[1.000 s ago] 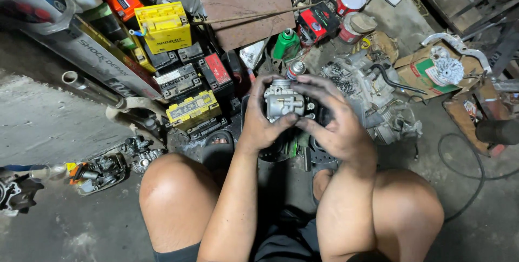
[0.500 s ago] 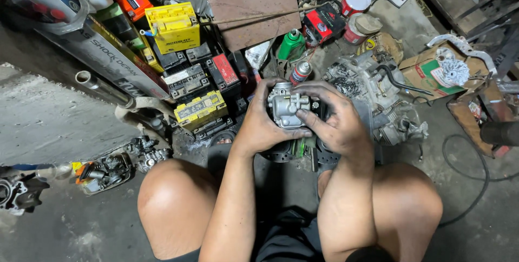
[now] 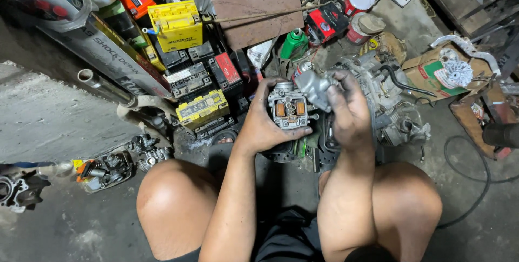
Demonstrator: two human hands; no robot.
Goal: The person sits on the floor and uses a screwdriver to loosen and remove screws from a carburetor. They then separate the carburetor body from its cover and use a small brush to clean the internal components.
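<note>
My left hand (image 3: 263,124) grips a grey metal carburetor body (image 3: 288,108) with its open underside facing me; two orange floats and brass jets show inside. My right hand (image 3: 348,113) holds a grey metal bowl cover (image 3: 313,86), lifted off and tilted at the carburetor's upper right edge. Both hands are dark with grease. I am squatting, and my bare knees frame the bottom of the view. Part of the carburetor is hidden behind my left palm.
Several motorcycle batteries, among them a yellow one (image 3: 175,24), are piled at the upper left by a long box (image 3: 108,56). An engine block (image 3: 386,100) lies right of my hands. A green spray can (image 3: 293,43), red tins (image 3: 359,0), and engine parts (image 3: 105,170) lie on the concrete floor.
My right hand has lifted the bowl cover off the carburetor, and the floats inside are now exposed. Both hands have stayed in about the same place.
</note>
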